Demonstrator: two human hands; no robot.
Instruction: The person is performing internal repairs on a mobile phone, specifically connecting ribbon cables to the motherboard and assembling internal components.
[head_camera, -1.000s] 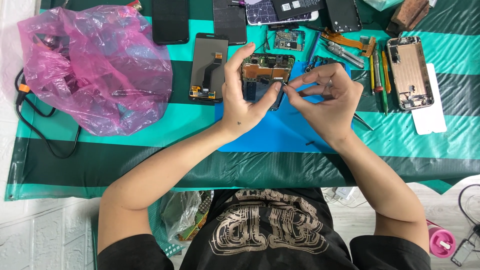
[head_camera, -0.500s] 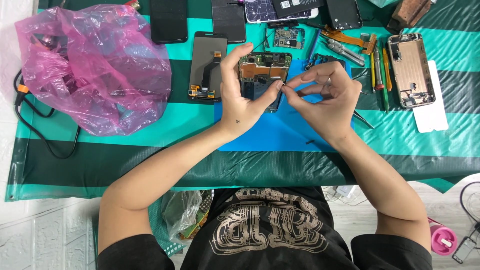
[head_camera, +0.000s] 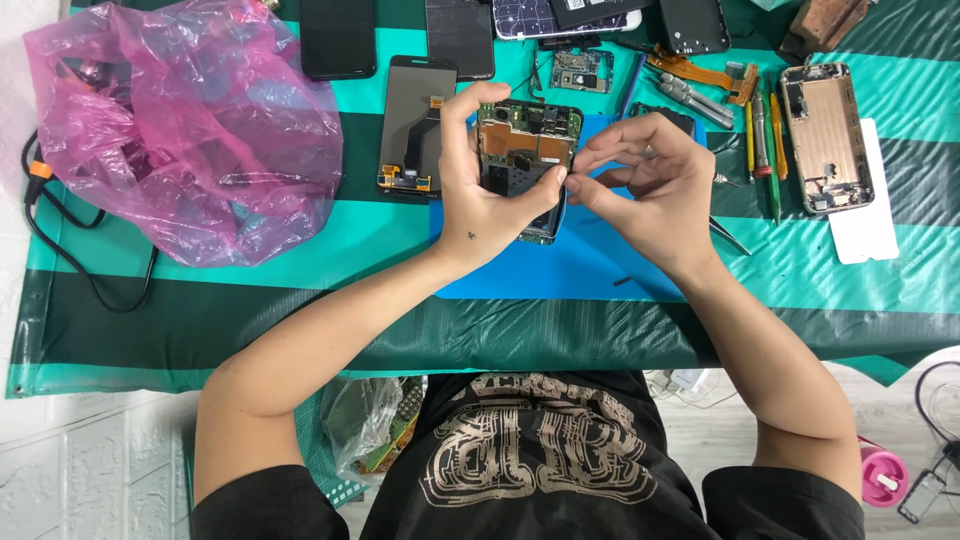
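My left hand (head_camera: 487, 190) grips an opened phone (head_camera: 527, 140) with its circuit board and innards exposed, holding it tilted above a blue work mat (head_camera: 560, 265). My right hand (head_camera: 645, 185) is at the phone's right edge, its thumb and forefinger pinched together against the frame; whether something tiny sits between them I cannot tell.
A crumpled pink plastic bag (head_camera: 180, 140) lies at left by a black cable (head_camera: 60, 250). A loose phone screen (head_camera: 413, 125), other dark phones (head_camera: 338, 35), a small circuit board (head_camera: 580, 70), screwdrivers (head_camera: 765, 140), tweezers (head_camera: 730, 235) and an open gold phone body (head_camera: 825, 135) lie on the green striped table cover (head_camera: 300, 330).
Both hands and the opened phone have stayed almost in place; the right fingers shifted slightly along the phone's right edge.
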